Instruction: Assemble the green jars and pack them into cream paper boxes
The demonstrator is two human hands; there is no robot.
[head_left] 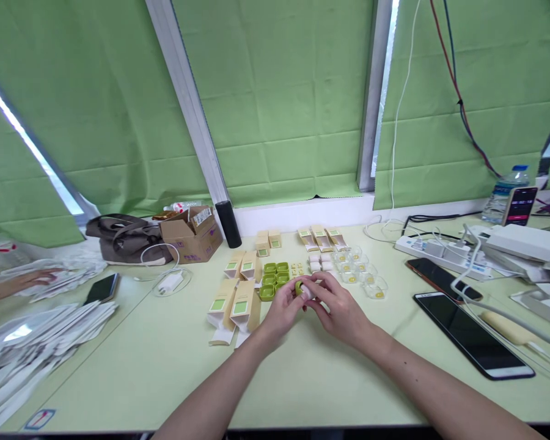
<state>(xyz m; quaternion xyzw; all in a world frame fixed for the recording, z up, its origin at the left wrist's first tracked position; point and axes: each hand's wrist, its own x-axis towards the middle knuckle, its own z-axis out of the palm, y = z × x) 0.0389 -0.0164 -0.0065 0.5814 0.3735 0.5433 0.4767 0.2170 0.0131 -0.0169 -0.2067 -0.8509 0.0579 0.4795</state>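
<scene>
Okay, from my remote feed the left hand [282, 310] is closed round a green piece [298, 286] and the right hand [338, 304] is pinching a white piece [308, 293] right up against it, about 5 o'clock from mid-view. Fingers cover the join, so I can't tell how well it's seated. I'd hold the left steady, square the white one up and press gently rather than at an angle. Green cups [266, 293] sit at 10 o'clock from the hands, white blocks [326, 266] at 1, so I'd mind the knuckles
</scene>
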